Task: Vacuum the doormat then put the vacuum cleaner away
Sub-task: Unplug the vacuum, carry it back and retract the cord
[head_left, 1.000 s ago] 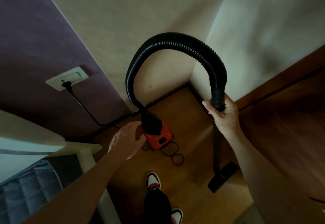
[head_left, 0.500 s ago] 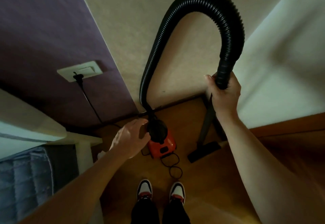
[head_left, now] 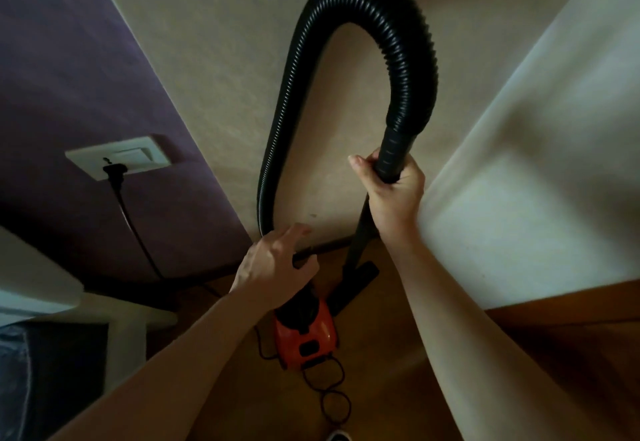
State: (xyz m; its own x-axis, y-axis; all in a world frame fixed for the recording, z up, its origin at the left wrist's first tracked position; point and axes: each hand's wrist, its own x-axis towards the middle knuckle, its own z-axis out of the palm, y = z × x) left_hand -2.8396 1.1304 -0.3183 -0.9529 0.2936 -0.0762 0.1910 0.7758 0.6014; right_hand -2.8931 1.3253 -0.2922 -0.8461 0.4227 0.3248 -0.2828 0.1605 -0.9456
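With right hand (head_left: 394, 198) clenched round hose cuff (head_left: 393, 149) and left hand (head_left: 273, 267) spread loosely above vacuum body (head_left: 308, 336), stand nozzle (head_left: 358, 279) flat in corner (mind plugged-in cord (head_left: 133, 219)).

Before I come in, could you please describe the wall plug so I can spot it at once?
On the purple wall at the left sits a white wall plate. The plug is in its left part: the only black thing on it, with a black cord hanging toward the floor.
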